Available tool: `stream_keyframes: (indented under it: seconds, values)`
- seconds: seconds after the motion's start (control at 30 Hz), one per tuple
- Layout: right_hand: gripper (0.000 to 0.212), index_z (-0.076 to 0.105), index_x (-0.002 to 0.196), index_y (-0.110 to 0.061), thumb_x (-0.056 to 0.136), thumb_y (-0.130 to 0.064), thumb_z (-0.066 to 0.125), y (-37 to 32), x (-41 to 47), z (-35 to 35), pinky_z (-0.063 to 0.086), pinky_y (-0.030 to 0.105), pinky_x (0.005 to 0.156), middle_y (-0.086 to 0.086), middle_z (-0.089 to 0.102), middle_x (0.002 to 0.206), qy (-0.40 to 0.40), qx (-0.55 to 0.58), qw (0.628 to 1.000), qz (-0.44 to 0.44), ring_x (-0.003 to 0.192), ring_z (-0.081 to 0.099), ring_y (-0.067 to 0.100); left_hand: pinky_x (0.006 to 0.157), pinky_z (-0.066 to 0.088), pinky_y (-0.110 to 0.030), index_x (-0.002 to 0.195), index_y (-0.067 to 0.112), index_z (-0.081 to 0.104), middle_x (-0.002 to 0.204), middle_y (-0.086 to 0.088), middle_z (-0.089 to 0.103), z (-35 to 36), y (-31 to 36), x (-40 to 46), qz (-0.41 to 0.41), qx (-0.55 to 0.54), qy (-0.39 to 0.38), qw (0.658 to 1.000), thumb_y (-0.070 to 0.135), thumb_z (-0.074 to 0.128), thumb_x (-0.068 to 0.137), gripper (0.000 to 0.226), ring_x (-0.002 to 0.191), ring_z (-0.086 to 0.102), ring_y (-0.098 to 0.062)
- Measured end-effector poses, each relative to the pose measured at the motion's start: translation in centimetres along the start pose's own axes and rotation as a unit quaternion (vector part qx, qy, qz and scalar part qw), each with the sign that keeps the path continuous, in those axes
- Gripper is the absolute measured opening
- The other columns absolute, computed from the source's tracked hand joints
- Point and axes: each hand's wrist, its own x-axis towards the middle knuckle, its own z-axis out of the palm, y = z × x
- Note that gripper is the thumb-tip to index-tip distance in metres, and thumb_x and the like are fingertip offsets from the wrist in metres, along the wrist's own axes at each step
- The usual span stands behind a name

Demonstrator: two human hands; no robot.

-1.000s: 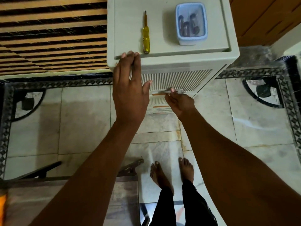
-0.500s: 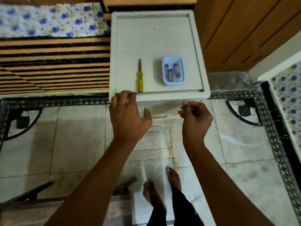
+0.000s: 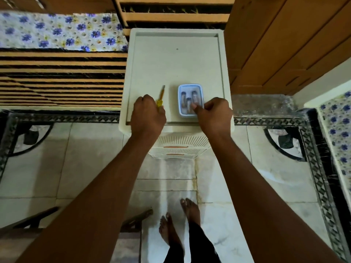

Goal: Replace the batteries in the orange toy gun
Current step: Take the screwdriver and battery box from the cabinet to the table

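Now reaching for tools and batteries at the tabletop's front edge; orange toy gun nowhere in view.

Left hand closed round the screwdriver by its rigid yellow handle; right hand pinching the small blue box rim. Batteries inside: small, hard, smooth, prone to roll, best lifted by the sides.

Yellow screwdriver, pale blue tray, seemingly cream cabinet, blue-flowered cloth.

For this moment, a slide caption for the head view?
Left hand closes on the screwdriver; right hand reaches the battery box.
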Motion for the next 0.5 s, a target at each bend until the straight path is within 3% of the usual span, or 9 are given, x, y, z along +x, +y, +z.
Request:
stream_keyframes:
  seconds: [0.13, 0.23, 0.37, 0.5]
  values:
    - [0.031, 0.061, 0.076, -0.011, 0.09, -0.03, 0.082, -0.5, -0.3, -0.6, 0.051, 0.033, 0.07, -0.002, 0.06, 0.07, -0.03, 0.054, 0.998, 0.028, 0.077, 0.065, 0.023, 0.069, 0.045, -0.025, 0.101, 0.002, 0.071, 0.1, -0.011, 0.073, -1.5, -0.3, -1.7, -0.068, -0.089, -0.012, 0.994, 0.027, 0.068, 0.096, 0.025, 0.093, 0.069, -0.026]
    - [0.031, 0.061, 0.073, -0.014, 0.085, -0.028, 0.086, -0.1, -1.4, -1.5, 0.059, 0.039, 0.075, 0.002, 0.066, 0.073, -0.055, 0.082, 0.994, 0.045, 0.078, 0.071, 0.025, 0.062, 0.036, -0.012, 0.099, 0.007, 0.073, 0.091, -0.001, 0.07, -3.7, -0.4, -5.1, -0.143, -0.155, -0.004, 0.978, 0.029, 0.068, 0.099, 0.023, 0.08, 0.06, -0.013]
    - [0.03, 0.063, 0.074, -0.015, 0.083, -0.031, 0.086, 0.1, -5.0, -3.1, 0.065, 0.056, 0.077, 0.009, 0.073, 0.075, -0.102, 0.156, 0.98, 0.07, 0.073, 0.077, 0.029, 0.066, 0.045, -0.023, 0.094, 0.01, 0.073, 0.085, 0.001, 0.072, -6.4, -2.0, -10.5, -0.196, -0.249, 0.002, 0.948, 0.03, 0.069, 0.097, 0.021, 0.077, 0.066, -0.015]
    - [0.031, 0.057, 0.075, -0.008, 0.089, -0.018, 0.083, -0.8, -10.8, -4.8, 0.066, 0.046, 0.074, 0.015, 0.075, 0.086, -0.135, 0.263, 0.951, 0.094, 0.084, 0.08, 0.027, 0.058, 0.052, -0.025, 0.085, 0.013, 0.07, 0.073, 0.004, 0.071, -8.7, -3.2, -16.0, -0.212, -0.325, 0.001, 0.922, 0.024, 0.071, 0.096, 0.016, 0.064, 0.069, -0.018]
